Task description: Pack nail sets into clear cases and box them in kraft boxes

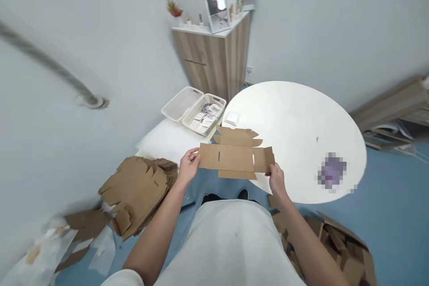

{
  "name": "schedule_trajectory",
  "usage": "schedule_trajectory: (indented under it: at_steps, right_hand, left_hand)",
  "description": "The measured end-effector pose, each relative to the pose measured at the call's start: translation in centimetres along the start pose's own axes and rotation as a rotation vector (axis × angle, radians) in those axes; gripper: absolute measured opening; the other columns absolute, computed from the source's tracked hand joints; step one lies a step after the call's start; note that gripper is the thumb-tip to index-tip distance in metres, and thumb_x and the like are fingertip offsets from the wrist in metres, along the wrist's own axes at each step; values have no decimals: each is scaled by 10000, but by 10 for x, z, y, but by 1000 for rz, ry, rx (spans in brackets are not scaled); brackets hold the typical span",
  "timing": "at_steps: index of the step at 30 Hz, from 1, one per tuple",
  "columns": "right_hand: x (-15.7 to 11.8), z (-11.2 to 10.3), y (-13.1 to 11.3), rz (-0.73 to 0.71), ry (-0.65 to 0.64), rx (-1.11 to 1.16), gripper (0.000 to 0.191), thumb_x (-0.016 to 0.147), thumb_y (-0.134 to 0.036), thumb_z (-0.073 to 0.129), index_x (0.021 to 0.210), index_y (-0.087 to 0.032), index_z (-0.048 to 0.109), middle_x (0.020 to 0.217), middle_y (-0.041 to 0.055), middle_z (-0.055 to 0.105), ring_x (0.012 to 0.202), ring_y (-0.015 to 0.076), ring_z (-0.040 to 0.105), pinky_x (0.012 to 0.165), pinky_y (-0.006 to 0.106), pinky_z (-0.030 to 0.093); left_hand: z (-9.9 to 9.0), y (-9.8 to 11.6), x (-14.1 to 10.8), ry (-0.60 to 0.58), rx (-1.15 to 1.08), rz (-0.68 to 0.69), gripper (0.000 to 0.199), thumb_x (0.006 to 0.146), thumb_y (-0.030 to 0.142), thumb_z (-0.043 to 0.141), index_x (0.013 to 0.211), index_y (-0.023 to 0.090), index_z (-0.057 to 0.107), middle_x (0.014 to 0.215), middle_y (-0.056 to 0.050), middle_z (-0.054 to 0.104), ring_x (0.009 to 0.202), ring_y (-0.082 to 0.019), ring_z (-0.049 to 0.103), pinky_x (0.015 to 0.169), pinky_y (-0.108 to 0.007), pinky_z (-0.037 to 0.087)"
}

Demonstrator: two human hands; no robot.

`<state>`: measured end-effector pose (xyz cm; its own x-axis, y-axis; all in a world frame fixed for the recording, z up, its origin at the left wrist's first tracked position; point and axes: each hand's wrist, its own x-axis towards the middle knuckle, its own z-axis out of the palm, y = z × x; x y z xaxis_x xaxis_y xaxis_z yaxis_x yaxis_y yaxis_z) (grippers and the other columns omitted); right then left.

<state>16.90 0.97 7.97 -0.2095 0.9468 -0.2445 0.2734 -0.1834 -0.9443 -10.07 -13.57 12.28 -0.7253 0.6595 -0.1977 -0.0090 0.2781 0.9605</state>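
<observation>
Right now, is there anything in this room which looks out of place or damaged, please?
White wrapping lies crumpled on the floor at lower left, near the cardboard stack, so it seems discarded. The cardboard blank in your left hand and right hand shows no clear damage.

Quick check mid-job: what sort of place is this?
Possibly a small packing corner in an office or workshop: there's an unfolded cardboard box held up, a stack of flat cardboard, and a white table.
</observation>
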Motion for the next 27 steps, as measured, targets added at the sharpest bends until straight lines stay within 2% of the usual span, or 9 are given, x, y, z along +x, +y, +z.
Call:
schedule_trajectory:
  at_steps: [3, 6, 8, 11, 14, 17, 22, 27]
  right_hand:
    - [-5, -38, 9, -4, 113, 17, 150, 746, -285, 392, 641, -205, 462, 569, -37, 400, 539, 113, 405, 485, 224, 377]
    - [-12, -63, 16, 6, 208, 63, 210, 734, -317, 437, 857, -184, 544, 630, -29, 458, 514, 101, 401, 473, 220, 347]
    - [-16, -73, 23, 51, 265, 114, 330, 726, -362, 466, 989, -175, 534, 715, -9, 507, 506, 94, 414, 475, 224, 350]
    - [-21, -78, 41, 146, 326, 186, 394, 718, -408, 486, 1027, -169, 537, 781, 15, 547, 540, 106, 474, 514, 241, 389]
    - [-27, -73, 59, 213, 375, 245, 395, 716, -428, 486, 1006, -170, 557, 815, 30, 576, 589, 124, 518, 579, 264, 427]
    - [-31, -64, 70, 255, 406, 264, 403, 710, -429, 486, 1013, -176, 563, 856, 43, 600, 605, 138, 540, 595, 279, 440]
    - [-27, -50, 68, 255, 417, 195, 422, 728, -398, 459, 1067, -163, 548, 911, 68, 619, 662, 166, 578, 659, 319, 460]
    - [-14, -39, 65, 263, 422, 83, 488, 738, -374, 446, 1183, -175, 474, 1127, 110, 547, 838, 196, 599, 800, 364, 444]
  left_hand:
    - [43, 8, 10, -118, 23, -4, 533, 664, 452, 583, 1086, 140, 491, 790, -48, 659, 714, -152, 615, 663, -280, 473]
    - [81, 9, 22, -225, 80, -11, 573, 653, 470, 585, 1100, 128, 481, 808, -60, 664, 728, -157, 618, 668, -281, 470]
    - [102, 4, 32, -285, 116, -32, 589, 639, 473, 598, 1095, 118, 486, 808, -68, 668, 731, -164, 618, 664, -281, 468]
    - [126, -8, 47, -359, 149, -70, 583, 610, 458, 631, 1064, 113, 511, 789, -75, 676, 739, -179, 618, 668, -288, 464]
    - [140, -22, 61, -401, 173, -91, 528, 601, 417, 654, 1019, 116, 535, 787, -83, 680, 751, -187, 620, 690, -299, 462]
    - [146, -33, 71, -432, 169, -133, 451, 622, 369, 652, 986, 125, 546, 817, -87, 679, 751, -184, 624, 702, -304, 465]
    - [153, -43, 90, -451, 143, -199, 351, 652, 312, 640, 940, 128, 561, 822, -80, 676, 760, -177, 629, 725, -316, 473]
    - [164, -57, 106, -465, 133, -169, 308, 708, 255, 592, 985, 127, 545, 956, -118, 642, 876, -183, 610, 809, -330, 457]
